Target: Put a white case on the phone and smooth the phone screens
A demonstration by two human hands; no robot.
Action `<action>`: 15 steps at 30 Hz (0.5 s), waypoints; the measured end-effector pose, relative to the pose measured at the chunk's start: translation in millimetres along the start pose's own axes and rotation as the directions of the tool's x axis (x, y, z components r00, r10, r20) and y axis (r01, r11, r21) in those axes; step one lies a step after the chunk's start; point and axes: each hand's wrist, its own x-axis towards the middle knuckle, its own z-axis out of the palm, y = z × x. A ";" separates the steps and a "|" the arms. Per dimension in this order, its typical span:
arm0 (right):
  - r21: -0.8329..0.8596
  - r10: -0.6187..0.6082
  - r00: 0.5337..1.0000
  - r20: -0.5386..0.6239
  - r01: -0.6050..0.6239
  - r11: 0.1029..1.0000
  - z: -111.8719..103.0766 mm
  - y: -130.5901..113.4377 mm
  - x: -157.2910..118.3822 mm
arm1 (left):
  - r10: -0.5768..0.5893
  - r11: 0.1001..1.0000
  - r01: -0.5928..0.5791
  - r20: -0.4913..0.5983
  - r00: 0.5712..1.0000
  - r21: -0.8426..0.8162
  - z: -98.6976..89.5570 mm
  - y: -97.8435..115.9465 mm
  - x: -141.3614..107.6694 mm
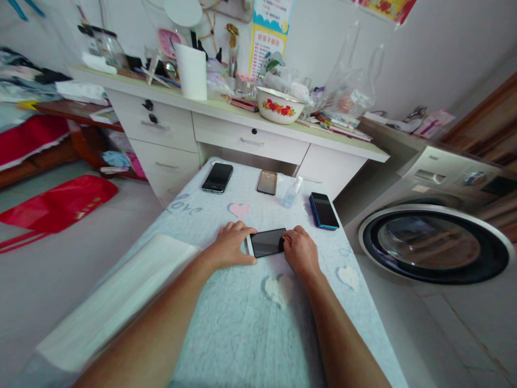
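Observation:
A white-edged phone with a dark screen (268, 243) lies sideways on the pale patterned cloth (242, 323). My left hand (232, 245) grips its left end between thumb and fingers. At the right end, my right hand (299, 249) has its fingers curled in against the screen; whether something small is between them is hidden. Farther back lie a black phone (218, 178) on the left, a brownish phone case (267, 182) in the middle and a blue-edged phone (324, 210) on the right. A small clear spray bottle (292, 193) stands beside the case.
Behind the cloth-covered table is a white desk (250, 141) with a flowered bowl (280, 105), a white roll (191, 72) and plastic bags. A washing machine (436, 215) stands right. A white folded sheet (121, 296) lies at the left table edge, a red bag (60, 205) on the floor.

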 end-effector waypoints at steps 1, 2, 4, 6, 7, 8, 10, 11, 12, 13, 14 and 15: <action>-0.001 -0.003 1.000 0.004 0.003 1.000 -0.3 -1.1 -0.2 | 0.000 1.000 0.000 0.000 1.000 -0.001 -0.1 0.1 0.0; -0.003 -0.008 1.000 0.009 0.008 1.000 -0.6 -2.3 -0.5 | -0.001 1.000 0.001 0.000 1.000 -0.003 -0.2 0.1 -0.1; -0.004 -0.021 1.000 0.016 0.021 1.000 -1.6 -4.8 -1.3 | 0.001 1.000 -0.001 0.001 1.000 -0.005 -0.1 0.0 -0.3; 0.000 -0.036 0.999 0.017 0.036 0.999 -2.9 -7.2 -2.1 | 0.005 1.000 -0.005 0.004 1.000 -0.003 0.0 -0.1 -0.4; 0.002 -0.040 0.999 0.017 0.040 0.999 -3.7 -8.3 -2.5 | 0.006 1.000 -0.006 0.004 1.000 -0.001 0.1 -0.1 -0.4; 0.004 -0.042 0.999 0.019 0.042 0.999 -4.4 -9.4 -2.7 | 0.005 1.000 -0.005 0.005 1.000 0.001 0.1 -0.1 -0.5; 0.004 -0.037 0.999 0.030 0.037 0.999 -5.5 -11.2 -3.0 | 0.001 1.000 -0.001 0.007 1.000 0.007 -0.1 0.2 -0.4; 0.004 -0.035 0.999 0.037 0.035 0.999 -5.8 -11.8 -3.1 | -0.003 1.000 0.002 0.008 1.000 0.010 -0.3 0.4 -0.4; 0.007 -0.035 0.998 0.044 0.034 0.999 -5.9 -12.2 -3.0 | -0.006 1.000 0.006 0.011 1.000 0.013 -0.5 0.8 -0.4; 0.011 -0.038 0.998 0.048 0.037 0.999 -5.8 -12.5 -2.9 | -0.009 1.000 0.008 0.014 1.000 0.015 -0.7 1.1 -0.4; 0.015 -0.045 0.998 0.049 0.044 0.999 -5.4 -12.7 -2.8 | -0.011 1.000 0.010 0.018 1.000 0.017 -0.9 1.5 -0.4; 0.020 -0.052 0.997 0.051 0.051 0.998 -5.0 -12.8 -2.6 | -0.012 1.000 0.012 0.021 1.000 0.019 -1.1 1.8 -0.4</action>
